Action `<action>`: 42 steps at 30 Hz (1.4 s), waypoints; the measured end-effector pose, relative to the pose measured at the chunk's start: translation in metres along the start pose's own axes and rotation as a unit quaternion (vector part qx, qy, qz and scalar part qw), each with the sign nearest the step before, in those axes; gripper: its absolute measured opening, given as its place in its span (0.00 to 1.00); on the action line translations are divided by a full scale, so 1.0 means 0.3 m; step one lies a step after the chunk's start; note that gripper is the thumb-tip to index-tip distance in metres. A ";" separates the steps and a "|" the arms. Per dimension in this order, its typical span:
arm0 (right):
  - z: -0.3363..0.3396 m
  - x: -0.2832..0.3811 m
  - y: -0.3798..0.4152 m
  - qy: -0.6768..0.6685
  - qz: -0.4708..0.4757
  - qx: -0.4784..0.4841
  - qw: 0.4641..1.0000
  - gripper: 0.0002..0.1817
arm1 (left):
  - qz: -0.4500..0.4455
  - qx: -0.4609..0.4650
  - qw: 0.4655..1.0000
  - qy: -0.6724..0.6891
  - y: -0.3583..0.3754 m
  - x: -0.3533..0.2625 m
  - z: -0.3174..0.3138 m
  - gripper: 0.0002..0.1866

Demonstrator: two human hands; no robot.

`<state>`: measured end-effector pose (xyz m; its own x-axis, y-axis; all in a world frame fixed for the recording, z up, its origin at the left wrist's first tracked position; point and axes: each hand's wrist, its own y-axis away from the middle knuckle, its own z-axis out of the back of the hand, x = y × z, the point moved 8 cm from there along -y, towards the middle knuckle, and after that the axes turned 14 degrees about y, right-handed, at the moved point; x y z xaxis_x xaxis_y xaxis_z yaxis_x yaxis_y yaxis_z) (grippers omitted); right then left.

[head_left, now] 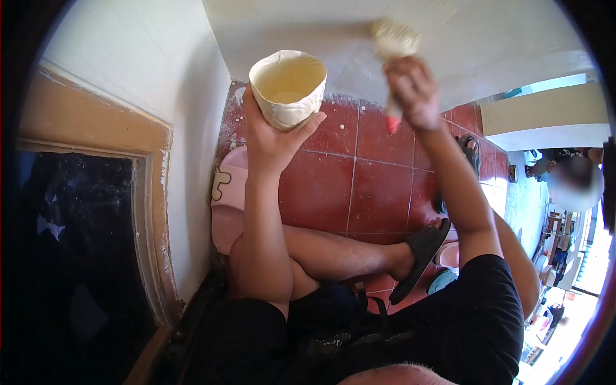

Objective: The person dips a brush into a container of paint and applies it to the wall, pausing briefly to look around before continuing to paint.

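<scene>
My left hand (273, 138) grips a paint-smeared cup (288, 87) from below, holding it upright; pale cream paint lies inside. My right hand (414, 90) is closed around a brush handle with a red tip (393, 123) pointing down. The brush's cream-loaded head (394, 40) is blurred and sits against the white wall (487, 45) ahead. The cup is a short way left of the brush.
I sit cross-legged on red floor tiles (378, 192), a black sandal (418, 253) on one foot. A pink stool (226, 205) stands by the left wall, beside a wood-framed dark opening (77, 256). Another person (574, 176) is at the right, beyond a doorway.
</scene>
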<state>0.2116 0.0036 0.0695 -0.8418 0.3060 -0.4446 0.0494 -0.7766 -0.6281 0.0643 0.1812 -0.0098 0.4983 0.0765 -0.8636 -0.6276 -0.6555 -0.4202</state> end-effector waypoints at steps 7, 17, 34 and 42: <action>-0.306 0.281 0.292 -0.113 -0.018 0.153 0.982 0.13 | 0.050 -0.020 0.998 0.044 0.006 0.005 0.027 0.50; -0.329 0.253 0.260 -0.156 -0.023 0.153 0.976 0.14 | -0.016 0.009 0.999 -0.033 0.003 0.005 -0.006 0.53; -0.344 0.191 0.328 -0.143 -0.044 0.167 0.974 0.13 | -0.021 0.013 0.996 -0.083 0.012 -0.005 0.011 0.55; -0.349 0.175 0.274 -0.145 -0.027 0.163 0.976 0.10 | -0.013 0.013 0.996 -0.090 0.009 0.015 0.004 0.55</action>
<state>0.2277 0.0136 -0.0724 -0.9576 0.2186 -0.1877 -0.1322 -0.9122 -0.3879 0.0641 0.1808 -0.0151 0.4016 0.2283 -0.8869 -0.6317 -0.6322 -0.4487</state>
